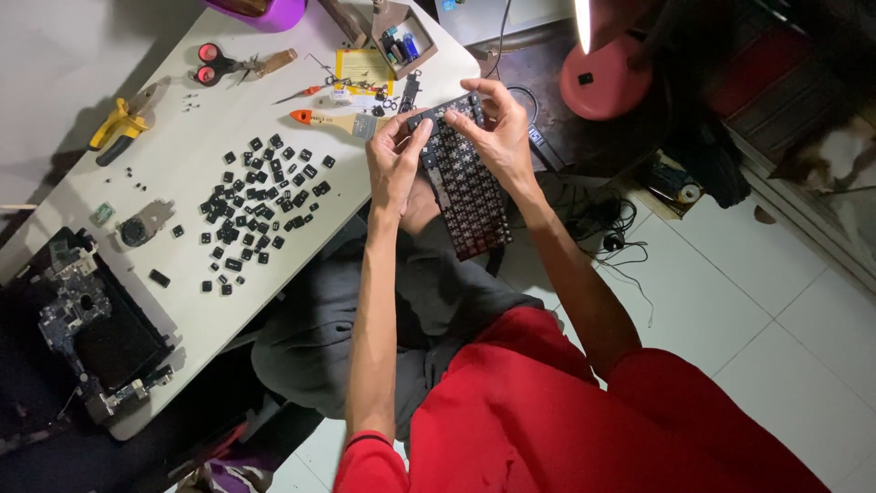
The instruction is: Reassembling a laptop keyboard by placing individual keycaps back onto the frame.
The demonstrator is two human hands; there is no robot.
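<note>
- Over your lap, just off the near edge of the white surface (182, 173), you hold a black keyboard (464, 187) stripped of most of its keycaps, its long side running away from you toward the surface.
- Your left hand (394, 162) has its grip closed on the keyboard's left edge, thumb lying across the top face near the far end.
- Your right hand (500, 132) clasps the keyboard's far right corner, fingers curled over the end and fingertips pressing on the top face.
- Left of the keyboard, on the surface, a loose scatter of black keycaps (260, 205) lies well apart from your hands.
- Just beyond the keyboard's far end lies a paintbrush (338, 120) with an orange-tipped wooden handle, and past that a yellow card (363, 69) with a small screwdriver (301, 93) beside it.
- Farther left of the keyboard are red-handled scissors (214, 64) and yellow-handled pliers (123, 123) near the surface's far side.
- At the near left corner of the surface, well apart from the keyboard, sits an opened laptop base (87, 319) with its circuit board bare.
- Right of the keyboard, on the floor, stands a round red stool (607, 82).
</note>
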